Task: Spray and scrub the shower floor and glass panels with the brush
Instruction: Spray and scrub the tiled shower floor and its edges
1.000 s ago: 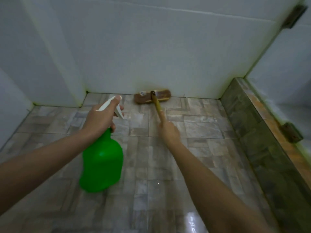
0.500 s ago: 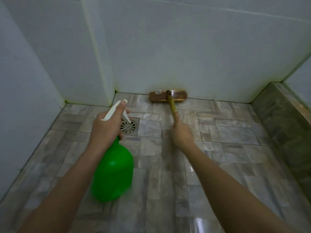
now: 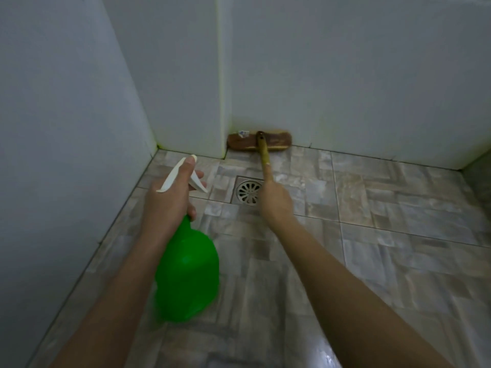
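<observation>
Brush (image 3: 259, 140): sat head-down on shower floor (image 3: 372, 235), pressed against the foot of the back wall, just beyond the drain (image 3: 249, 192). Likely needed firm downward load and short strokes along the wall joint; worth wetting that strip first. Right hand (image 3: 275, 201): gripped the brush handle, fingers closed round it. Left hand (image 3: 170, 197): held green spray bottle (image 3: 187, 277) by the neck, one finger laid along the white head, nozzle toward the corner.

Two bare forearms are seen entering from 7 and 5 o'clock; the left grip (image 3: 170, 197) and right grip (image 3: 275, 201) are likewise bare.
</observation>
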`<state>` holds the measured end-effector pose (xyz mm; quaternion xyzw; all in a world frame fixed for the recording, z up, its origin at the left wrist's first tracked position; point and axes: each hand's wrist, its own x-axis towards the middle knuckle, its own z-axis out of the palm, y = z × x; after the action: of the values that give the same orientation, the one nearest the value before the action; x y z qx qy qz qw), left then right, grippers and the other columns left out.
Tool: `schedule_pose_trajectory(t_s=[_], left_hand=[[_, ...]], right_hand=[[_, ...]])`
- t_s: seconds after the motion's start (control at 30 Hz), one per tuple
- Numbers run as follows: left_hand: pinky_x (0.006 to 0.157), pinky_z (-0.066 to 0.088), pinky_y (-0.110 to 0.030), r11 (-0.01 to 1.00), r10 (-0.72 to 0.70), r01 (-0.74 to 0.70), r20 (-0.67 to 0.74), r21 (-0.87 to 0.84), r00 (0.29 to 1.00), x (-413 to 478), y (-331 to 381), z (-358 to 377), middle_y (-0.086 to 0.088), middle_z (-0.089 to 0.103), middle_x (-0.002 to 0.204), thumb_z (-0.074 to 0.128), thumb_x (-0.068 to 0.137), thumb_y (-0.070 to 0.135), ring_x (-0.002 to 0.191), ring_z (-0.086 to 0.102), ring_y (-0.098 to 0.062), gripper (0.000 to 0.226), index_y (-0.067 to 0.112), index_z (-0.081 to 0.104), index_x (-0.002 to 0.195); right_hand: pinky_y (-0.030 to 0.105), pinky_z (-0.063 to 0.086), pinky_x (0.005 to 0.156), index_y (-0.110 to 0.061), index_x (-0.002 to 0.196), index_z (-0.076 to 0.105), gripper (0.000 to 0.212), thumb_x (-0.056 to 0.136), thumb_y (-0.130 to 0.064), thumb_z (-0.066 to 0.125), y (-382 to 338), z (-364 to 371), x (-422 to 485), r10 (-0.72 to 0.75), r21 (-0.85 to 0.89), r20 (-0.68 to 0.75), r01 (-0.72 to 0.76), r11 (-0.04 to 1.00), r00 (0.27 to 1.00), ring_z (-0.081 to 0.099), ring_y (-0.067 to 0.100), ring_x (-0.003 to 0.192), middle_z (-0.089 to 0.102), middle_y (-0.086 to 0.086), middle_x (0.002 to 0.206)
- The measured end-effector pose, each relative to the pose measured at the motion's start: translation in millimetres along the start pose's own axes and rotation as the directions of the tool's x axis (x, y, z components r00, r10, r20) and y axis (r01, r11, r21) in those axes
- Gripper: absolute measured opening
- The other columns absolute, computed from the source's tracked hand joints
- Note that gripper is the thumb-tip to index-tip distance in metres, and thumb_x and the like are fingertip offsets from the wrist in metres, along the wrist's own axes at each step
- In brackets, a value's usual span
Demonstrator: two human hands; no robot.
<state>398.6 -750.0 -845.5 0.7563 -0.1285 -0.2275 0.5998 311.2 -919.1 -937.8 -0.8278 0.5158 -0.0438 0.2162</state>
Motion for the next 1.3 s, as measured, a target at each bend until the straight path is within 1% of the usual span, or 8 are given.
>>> schedule_pose_trajectory(t_s=[0.23,0.5,0.63,0.73,0.87,1.07,1.2,1.3], left_hand=[[0.054,0.044,-0.029,1.000,-0.010,0.010,-0.023,-0.002,1.000,6,5,-23,0.006,0.078,0.091,0.054,0.097,0.057,0.033,0.046,-0.013,0.047,0.019,0.077,0.083],[0.053,0.045,-0.029,1.000,-0.010,0.010,-0.024,-0.005,1.000,2,9,-49,0.017,0.076,0.074,0.054,0.097,0.055,0.033,0.046,-0.012,0.036,0.030,0.075,0.081],[0.058,0.048,-0.036,0.999,0.006,-0.007,0.019,0.044,1.000,-9,6,-62,-0.006,0.079,0.090,0.058,0.088,0.066,0.033,0.047,-0.015,0.035,0.043,0.076,0.069],[0.057,0.049,-0.038,0.995,-0.008,0.007,0.010,0.099,1.000,-19,-2,-76,-0.023,0.075,0.100,0.056,0.076,0.075,0.035,0.051,-0.018,0.045,0.035,0.078,0.077],[0.056,0.050,-0.036,0.993,-0.020,0.018,0.015,0.119,1.000,-34,-12,-88,-0.022,0.076,0.097,0.058,0.087,0.067,0.036,0.052,-0.018,0.041,0.034,0.078,0.073],[0.057,0.050,-0.035,0.995,-0.020,0.022,-0.015,0.102,1.000,-50,-12,-100,-0.023,0.076,0.091,0.057,0.091,0.064,0.036,0.051,-0.019,0.045,0.026,0.077,0.076],[0.057,0.050,-0.036,0.997,-0.032,0.036,-0.058,0.075,0.998,-51,-15,-120,-0.019,0.076,0.096,0.056,0.087,0.066,0.035,0.051,-0.019,0.048,0.025,0.078,0.076],[0.055,0.048,-0.031,0.992,-0.053,0.065,-0.107,0.112,0.993,-51,-20,-130,-0.022,0.074,0.094,0.056,0.085,0.068,0.034,0.051,-0.016,0.066,0.006,0.076,0.095]], right_hand=[[0.043,0.050,0.074,-0.022,0.155,0.002,0.074,0.096,-0.002,0.041,-33,0,9,0.081,0.115,-0.005,-0.080,0.990,0.997,0.062,0.031,0.091,0.064,0.017,0.110],[0.026,0.028,0.041,-0.032,0.153,-0.008,0.080,0.097,-0.004,0.040,4,-6,-83,-0.056,-0.110,0.077,0.065,0.992,0.995,0.042,0.014,0.050,0.046,0.001,0.063],[0.031,0.036,0.047,-0.028,0.155,0.002,0.072,0.098,-0.004,0.037,-12,-9,-43,-0.091,-0.130,0.046,0.097,0.987,0.995,0.043,0.015,0.052,0.049,0.004,0.069],[0.030,0.038,0.045,-0.030,0.155,0.000,0.072,0.098,-0.006,0.037,-7,-14,-63,-0.104,-0.143,0.107,0.119,0.983,0.989,0.046,0.017,0.053,0.055,0.007,0.073],[0.025,0.034,0.042,-0.037,0.152,-0.006,0.075,0.099,-0.009,0.038,2,-16,-148,-0.116,-0.112,0.138,0.132,0.985,0.984,0.046,0.012,0.050,0.049,0.000,0.064],[0.036,0.049,0.047,-0.057,0.142,-0.021,0.093,0.095,0.000,0.035,-39,-18,-79,-0.213,-0.049,0.112,0.220,0.974,0.971,0.056,0.025,0.054,0.054,0.013,0.073],[0.042,0.056,0.061,-0.044,0.152,-0.001,0.070,0.100,-0.016,0.037,-26,-6,-111,-0.423,-0.107,0.232,0.455,0.884,0.876,0.061,0.028,0.067,0.063,0.016,0.087],[0.040,0.054,0.065,-0.036,0.154,0.012,0.059,0.102,-0.030,0.039,0,6,-131,-0.469,-0.137,0.265,0.514,0.847,0.842,0.061,0.027,0.074,0.064,0.013,0.092]])
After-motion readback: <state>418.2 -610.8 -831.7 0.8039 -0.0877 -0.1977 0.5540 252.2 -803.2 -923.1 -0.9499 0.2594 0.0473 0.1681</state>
